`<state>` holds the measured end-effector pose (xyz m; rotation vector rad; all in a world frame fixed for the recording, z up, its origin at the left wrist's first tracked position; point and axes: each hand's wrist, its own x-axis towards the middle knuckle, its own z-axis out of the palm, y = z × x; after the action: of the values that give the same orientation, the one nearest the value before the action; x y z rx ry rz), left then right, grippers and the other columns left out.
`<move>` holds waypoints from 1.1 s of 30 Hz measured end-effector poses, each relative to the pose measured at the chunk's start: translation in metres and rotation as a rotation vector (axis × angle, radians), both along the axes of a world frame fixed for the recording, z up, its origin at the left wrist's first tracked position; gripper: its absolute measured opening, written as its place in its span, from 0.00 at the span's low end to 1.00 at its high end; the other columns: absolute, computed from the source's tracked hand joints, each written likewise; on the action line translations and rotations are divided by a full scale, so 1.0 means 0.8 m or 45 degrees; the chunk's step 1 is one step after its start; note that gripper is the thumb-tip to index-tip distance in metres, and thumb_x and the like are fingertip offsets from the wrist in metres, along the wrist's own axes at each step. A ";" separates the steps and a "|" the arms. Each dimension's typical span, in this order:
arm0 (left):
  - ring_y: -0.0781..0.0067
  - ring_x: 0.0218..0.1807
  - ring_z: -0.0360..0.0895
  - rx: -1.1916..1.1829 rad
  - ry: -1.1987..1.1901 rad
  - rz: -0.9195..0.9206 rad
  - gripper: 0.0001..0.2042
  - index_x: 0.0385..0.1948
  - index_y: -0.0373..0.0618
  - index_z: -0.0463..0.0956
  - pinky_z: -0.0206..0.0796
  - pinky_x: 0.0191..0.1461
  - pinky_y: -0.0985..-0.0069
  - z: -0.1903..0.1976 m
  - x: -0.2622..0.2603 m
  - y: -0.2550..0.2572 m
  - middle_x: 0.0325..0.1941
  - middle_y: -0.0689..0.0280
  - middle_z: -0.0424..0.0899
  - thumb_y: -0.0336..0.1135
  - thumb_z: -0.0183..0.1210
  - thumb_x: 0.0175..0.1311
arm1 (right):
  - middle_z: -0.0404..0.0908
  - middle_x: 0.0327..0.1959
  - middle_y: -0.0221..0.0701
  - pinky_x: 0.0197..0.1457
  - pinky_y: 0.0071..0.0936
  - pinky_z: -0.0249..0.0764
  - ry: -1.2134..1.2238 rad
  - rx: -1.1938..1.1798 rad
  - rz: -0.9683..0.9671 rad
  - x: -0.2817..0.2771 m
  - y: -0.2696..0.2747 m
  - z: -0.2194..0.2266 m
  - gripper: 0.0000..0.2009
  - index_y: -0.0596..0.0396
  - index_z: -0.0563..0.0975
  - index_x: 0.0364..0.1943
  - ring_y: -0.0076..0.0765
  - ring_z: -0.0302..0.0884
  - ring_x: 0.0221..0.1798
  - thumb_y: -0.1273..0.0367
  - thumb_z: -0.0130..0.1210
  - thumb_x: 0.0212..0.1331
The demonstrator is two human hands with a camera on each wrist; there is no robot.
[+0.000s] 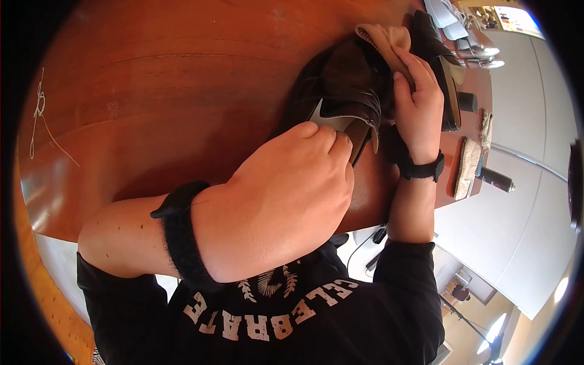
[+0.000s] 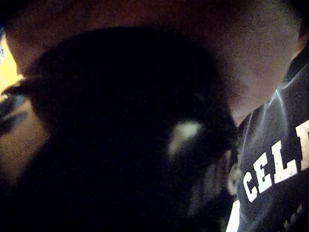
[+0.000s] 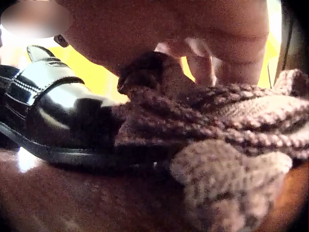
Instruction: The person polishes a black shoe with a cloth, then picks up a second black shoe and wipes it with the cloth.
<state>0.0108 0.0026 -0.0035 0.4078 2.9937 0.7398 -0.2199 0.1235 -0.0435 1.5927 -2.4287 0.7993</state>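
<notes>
A glossy black loafer (image 1: 340,70) stands on the wooden table, its opening facing my body. My left hand (image 1: 286,188) reaches into that opening with bent fingers and grips the shoe at its heel end; the fingertips are hidden inside. The left wrist view is mostly dark, with the printed shirt (image 2: 275,169) at its right. At the loafer's right side my right hand (image 1: 420,103) holds a bunched tan cloth (image 1: 386,39) between thumb and fingers. From the right wrist, the coarse-textured cloth (image 3: 227,121) lies up against the shiny loafer (image 3: 67,116).
Another black shoe (image 1: 447,79) stands just beyond my right hand. Along the table's right edge are a black cylinder (image 1: 467,102), a beige pad-like block (image 1: 467,167) and a spray can (image 1: 497,180). Shiny metal pieces (image 1: 477,45) lie at the upper right. Thin string (image 1: 40,106) lies far left.
</notes>
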 end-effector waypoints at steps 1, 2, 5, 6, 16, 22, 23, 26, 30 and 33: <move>0.59 0.49 0.75 0.004 -0.002 0.000 0.19 0.32 0.33 0.80 0.67 0.54 0.69 0.000 0.000 0.000 0.42 0.54 0.79 0.44 0.69 0.52 | 0.83 0.49 0.42 0.51 0.36 0.78 -0.001 -0.007 -0.006 -0.002 0.001 0.000 0.17 0.59 0.81 0.55 0.51 0.83 0.46 0.78 0.53 0.63; 0.59 0.49 0.75 0.008 -0.004 -0.001 0.19 0.32 0.34 0.80 0.67 0.54 0.69 0.000 0.000 0.000 0.42 0.54 0.79 0.44 0.69 0.52 | 0.83 0.48 0.42 0.50 0.35 0.78 -0.068 -0.038 -0.034 -0.001 0.001 0.000 0.17 0.59 0.81 0.55 0.49 0.83 0.45 0.78 0.52 0.62; 0.59 0.49 0.75 0.005 0.014 0.015 0.19 0.31 0.34 0.80 0.67 0.54 0.69 -0.002 0.000 0.001 0.42 0.54 0.79 0.44 0.70 0.52 | 0.83 0.46 0.41 0.48 0.33 0.77 -0.347 -0.141 -0.116 0.009 0.003 0.008 0.17 0.60 0.81 0.54 0.44 0.83 0.43 0.80 0.52 0.62; 0.60 0.49 0.75 0.010 0.008 0.014 0.19 0.31 0.34 0.80 0.67 0.54 0.69 -0.002 0.000 0.001 0.41 0.55 0.79 0.44 0.70 0.51 | 0.84 0.45 0.40 0.48 0.32 0.77 -0.494 -0.183 -0.143 0.021 0.001 0.014 0.16 0.60 0.81 0.53 0.42 0.83 0.43 0.80 0.51 0.62; 0.60 0.48 0.75 0.027 -0.008 0.018 0.18 0.30 0.35 0.81 0.67 0.53 0.69 0.000 -0.001 0.001 0.41 0.55 0.79 0.44 0.70 0.50 | 0.86 0.48 0.40 0.65 0.40 0.69 -0.198 -0.056 0.508 0.017 -0.007 0.018 0.13 0.58 0.83 0.51 0.49 0.80 0.56 0.70 0.56 0.67; 0.60 0.48 0.75 0.021 0.001 0.018 0.18 0.31 0.34 0.80 0.67 0.53 0.69 0.000 0.000 0.001 0.41 0.55 0.78 0.44 0.70 0.50 | 0.85 0.54 0.40 0.67 0.41 0.68 -0.111 -0.022 0.337 -0.002 -0.003 0.007 0.14 0.59 0.83 0.52 0.51 0.78 0.61 0.66 0.54 0.69; 0.60 0.48 0.75 0.025 0.005 0.019 0.18 0.31 0.34 0.80 0.67 0.53 0.69 0.000 0.000 0.001 0.41 0.55 0.78 0.43 0.70 0.50 | 0.85 0.55 0.40 0.68 0.42 0.68 -0.085 -0.003 0.360 -0.003 -0.003 0.007 0.15 0.59 0.83 0.52 0.51 0.78 0.62 0.65 0.54 0.70; 0.60 0.48 0.75 0.040 -0.001 0.018 0.19 0.31 0.34 0.80 0.67 0.53 0.69 -0.001 0.000 0.001 0.41 0.55 0.78 0.43 0.70 0.50 | 0.85 0.55 0.41 0.68 0.43 0.68 -0.260 0.039 0.580 0.005 -0.003 0.017 0.17 0.60 0.83 0.53 0.52 0.77 0.63 0.62 0.53 0.72; 0.60 0.48 0.75 0.056 -0.013 0.030 0.19 0.31 0.34 0.80 0.67 0.53 0.68 -0.001 0.000 0.001 0.41 0.55 0.78 0.44 0.70 0.51 | 0.84 0.56 0.43 0.68 0.46 0.68 -0.413 0.010 0.739 0.015 -0.007 0.021 0.20 0.61 0.82 0.54 0.53 0.76 0.65 0.58 0.52 0.73; 0.60 0.49 0.75 0.051 -0.023 0.025 0.19 0.31 0.34 0.80 0.67 0.54 0.69 0.001 -0.001 0.001 0.41 0.55 0.78 0.44 0.70 0.51 | 0.84 0.55 0.43 0.68 0.45 0.69 -0.345 -0.018 0.553 0.008 -0.003 0.014 0.19 0.61 0.82 0.53 0.52 0.77 0.64 0.59 0.55 0.72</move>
<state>0.0104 0.0033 -0.0030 0.3717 2.9744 0.8016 -0.2136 0.1214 -0.0325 2.1718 -2.2541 1.1616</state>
